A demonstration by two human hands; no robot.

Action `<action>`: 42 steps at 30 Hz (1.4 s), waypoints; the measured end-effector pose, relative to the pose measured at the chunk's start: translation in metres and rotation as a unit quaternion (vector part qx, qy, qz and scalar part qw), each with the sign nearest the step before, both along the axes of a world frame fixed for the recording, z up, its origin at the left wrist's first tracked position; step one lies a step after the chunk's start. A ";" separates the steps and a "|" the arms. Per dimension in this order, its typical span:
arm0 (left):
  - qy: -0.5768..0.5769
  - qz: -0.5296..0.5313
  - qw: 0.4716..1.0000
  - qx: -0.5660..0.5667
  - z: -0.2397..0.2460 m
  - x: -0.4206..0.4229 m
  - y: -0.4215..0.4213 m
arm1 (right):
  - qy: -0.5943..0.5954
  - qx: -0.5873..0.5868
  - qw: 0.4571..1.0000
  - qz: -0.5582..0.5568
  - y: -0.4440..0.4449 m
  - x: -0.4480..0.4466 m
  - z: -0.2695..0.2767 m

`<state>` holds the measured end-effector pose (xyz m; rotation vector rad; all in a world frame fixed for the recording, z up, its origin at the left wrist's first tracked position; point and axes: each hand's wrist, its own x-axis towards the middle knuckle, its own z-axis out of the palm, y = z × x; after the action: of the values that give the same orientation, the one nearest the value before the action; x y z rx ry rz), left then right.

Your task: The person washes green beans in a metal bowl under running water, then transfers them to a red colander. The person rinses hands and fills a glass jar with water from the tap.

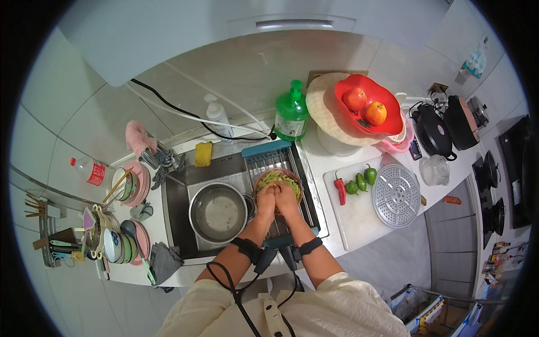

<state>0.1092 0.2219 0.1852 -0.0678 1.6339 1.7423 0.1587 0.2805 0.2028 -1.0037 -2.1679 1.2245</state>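
My left hand [266, 201] and my right hand [286, 197] meet side by side over a pinkish bowl [300, 198]. The bowl is filled with chopped green vegetable pieces [269, 179], perhaps beans. Both hands have their fingers drawn in and their fingertips together at a pale green piece; what lies under the palms is hidden. This bowl stands on a metal drain rack [309, 206] with blue-green ends, set across the right side of the sink [179, 236]. Left of it, a round metal pot [219, 212] in the basin contains cloudy water with small bits.
On the right lies a white cutting board [349, 227] with a red pepper [339, 190], several green peppers [361, 182] and a perforated steamer plate [396, 196]. A green pump bottle [291, 113] and a yellow sponge [203, 154] stand behind the sink. Stacked bowls [120, 246] crowd the left.
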 end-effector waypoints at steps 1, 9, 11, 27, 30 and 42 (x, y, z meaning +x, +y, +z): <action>0.001 -0.004 1.000 0.023 0.001 0.000 0.000 | -0.002 0.003 1.000 0.005 0.002 -0.001 0.001; -0.068 -0.057 0.995 0.036 0.017 -0.006 -0.012 | -0.033 0.063 0.997 0.042 0.004 0.006 0.021; -0.059 -0.050 0.994 0.072 0.020 -0.007 -0.013 | -0.030 0.067 0.996 0.051 0.003 0.009 0.026; -0.093 0.012 0.991 0.094 0.040 -0.012 -0.035 | -0.003 0.188 0.975 0.119 -0.005 0.024 0.022; -0.102 0.015 0.989 0.104 0.041 -0.015 -0.044 | -0.019 0.212 0.969 0.126 -0.010 0.023 0.032; -0.087 0.135 0.987 0.021 -0.016 -0.045 -0.142 | 0.069 0.108 0.985 0.117 -0.073 -0.027 0.038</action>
<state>0.0646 0.0800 0.1695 -0.4274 1.5135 1.9123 0.1313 0.2076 0.2404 -0.5728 -2.2959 1.0925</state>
